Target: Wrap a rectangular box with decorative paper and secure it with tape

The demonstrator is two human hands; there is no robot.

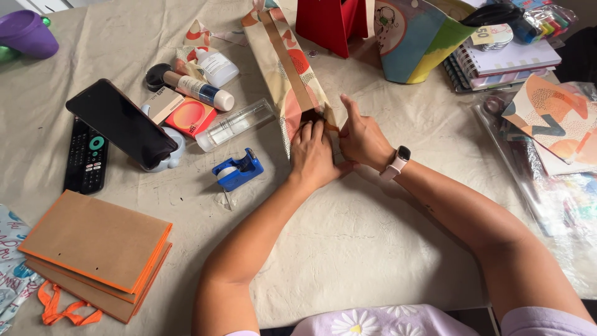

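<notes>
A long box wrapped in patterned paper with orange, teal and cream shapes lies on the cloth-covered table, its near end toward me. My left hand presses flat on the folded paper at that near end. Just to the right, my right hand, with a pale watch on the wrist, pinches the paper's edge at the same end, thumb up. A blue tape dispenser sits a short way left of my left hand.
A phone on a stand, a remote, bottles and a clear tube lie at the left. Brown bags with orange edges sit front left. A red bag, notebooks and paper sheets are behind and right.
</notes>
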